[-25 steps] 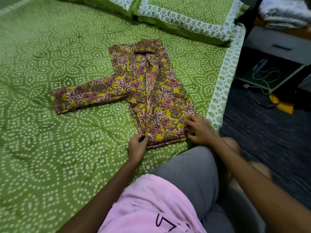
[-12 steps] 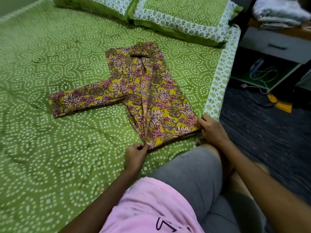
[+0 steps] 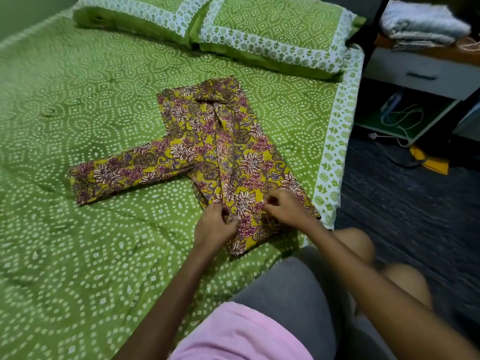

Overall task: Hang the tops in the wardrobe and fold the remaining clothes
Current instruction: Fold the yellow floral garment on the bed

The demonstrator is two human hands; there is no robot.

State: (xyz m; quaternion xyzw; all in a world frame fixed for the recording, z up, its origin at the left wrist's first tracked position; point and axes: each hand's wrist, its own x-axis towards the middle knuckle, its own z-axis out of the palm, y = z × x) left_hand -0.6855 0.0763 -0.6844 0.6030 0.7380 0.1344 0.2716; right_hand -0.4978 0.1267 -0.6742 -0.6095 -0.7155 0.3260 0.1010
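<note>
Both hands (image 3: pixel 249 216) closed — pinching floral garment (image 3: pixel 223 152) hem

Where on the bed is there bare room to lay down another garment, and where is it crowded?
Free: the wide stretch of sheet left of the left hand, below the sleeve; also the patch between sleeve and pillows. Crowded: the right edge, where the floral garment, both hands, right hand included, and the person's knee meet.

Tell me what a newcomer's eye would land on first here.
The yellow floral garment lies partly folded on the green dotted bedsheet, one sleeve stretched to the left. Both hands pinch its near hem: left hand, right hand. Two matching green pillows lie at the head of the bed.
</note>
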